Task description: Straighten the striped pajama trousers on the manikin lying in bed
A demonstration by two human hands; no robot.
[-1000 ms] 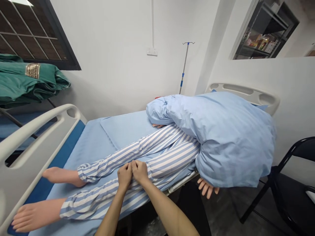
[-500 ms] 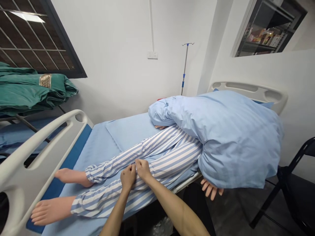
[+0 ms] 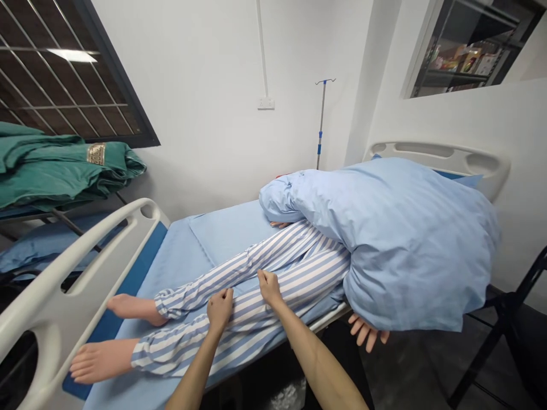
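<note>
A manikin in blue-and-white striped trousers [image 3: 315, 274] lies on the bed, its near bare foot [image 3: 106, 360] and far bare foot [image 3: 133, 307] pointing left. My left hand [image 3: 220, 310] is a closed fist on the near leg, around the knee or just below. Also closed, my right hand [image 3: 269, 288] rests farther up the same leg, on the thigh. No object shows in either fist, and a gap lies between them. A bulky light blue quilt [image 3: 405, 245] covers the upper body. One manikin hand [image 3: 367, 331] hangs out below its edge.
The bed's footboard [image 3: 92, 267] stands at left and its headboard [image 3: 487, 162] at far right. A drip stand [image 3: 321, 122] rises behind the bed. Green folded cloth [image 3: 64, 171] lies at far left. A black folding chair [image 3: 508, 310] is at right.
My fists were together on the near leg and have moved apart. The right one slid up toward the thigh, the left stayed lower. The camera view has shifted left.
</note>
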